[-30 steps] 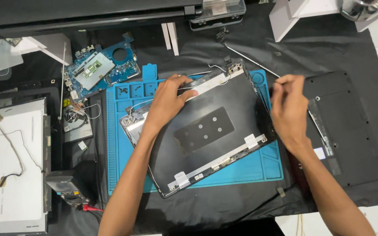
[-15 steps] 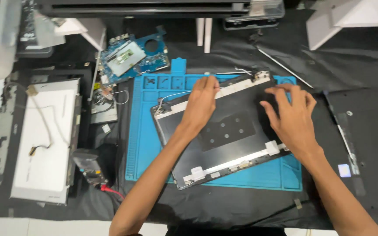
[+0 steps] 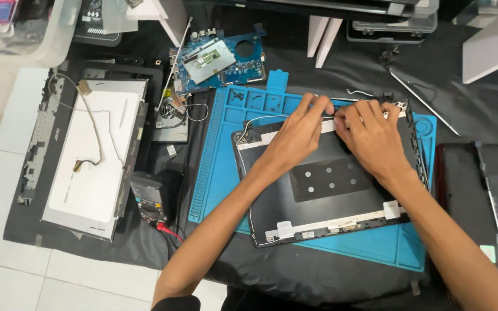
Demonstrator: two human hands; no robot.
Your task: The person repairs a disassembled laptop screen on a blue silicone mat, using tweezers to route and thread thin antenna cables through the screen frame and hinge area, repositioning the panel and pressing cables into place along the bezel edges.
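Laptop lid shell, black, inner face up, lying on blue work mat over black cloth. Left hand and right hand both at shell's far edge, close together, fingertips pinched on thin white strip along that edge. Thin white cable curving from shell's far left corner. Blue circuit board beyond mat. Display panel, pale back up, well left of mat. Small black meter between panel and mat. Dark laptop base at right.
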